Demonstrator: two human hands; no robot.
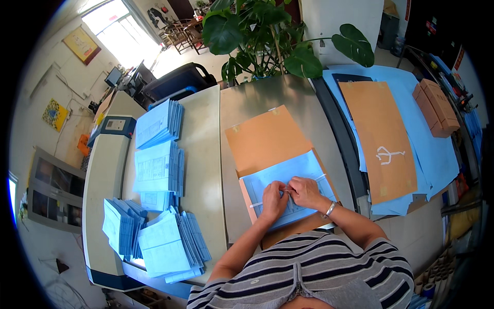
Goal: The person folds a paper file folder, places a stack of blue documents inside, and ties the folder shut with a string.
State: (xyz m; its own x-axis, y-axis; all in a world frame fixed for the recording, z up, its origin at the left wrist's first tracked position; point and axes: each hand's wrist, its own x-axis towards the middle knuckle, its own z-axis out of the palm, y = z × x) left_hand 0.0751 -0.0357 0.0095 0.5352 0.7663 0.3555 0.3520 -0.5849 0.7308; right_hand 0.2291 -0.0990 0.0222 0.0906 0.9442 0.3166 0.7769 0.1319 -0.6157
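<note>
An open brown cardboard file box (pixel 268 138) lies in front of me with its lid flap folded away from me. Blue printed paper (pixel 260 180) fills its tray. A white tie strap (pixel 256 205) crosses the paper from side to side. Over the middle of it, my left hand (pixel 275 198) and my right hand (pixel 304 192) meet with fingertips pinched together on the strap's ends. The exact shape of the strap between the fingers is too small to make out. A silver bracelet (pixel 331 208) circles my right wrist.
Several stacks of blue folders (pixel 160 165) stand on the pale machine top (pixel 206 154) at left. At right, a flat brown cardboard piece (pixel 378 134) with a white tie lies on blue sheets (pixel 432 159), near a brown box stack (pixel 435 108). A leafy plant (pixel 262 36) rises beyond.
</note>
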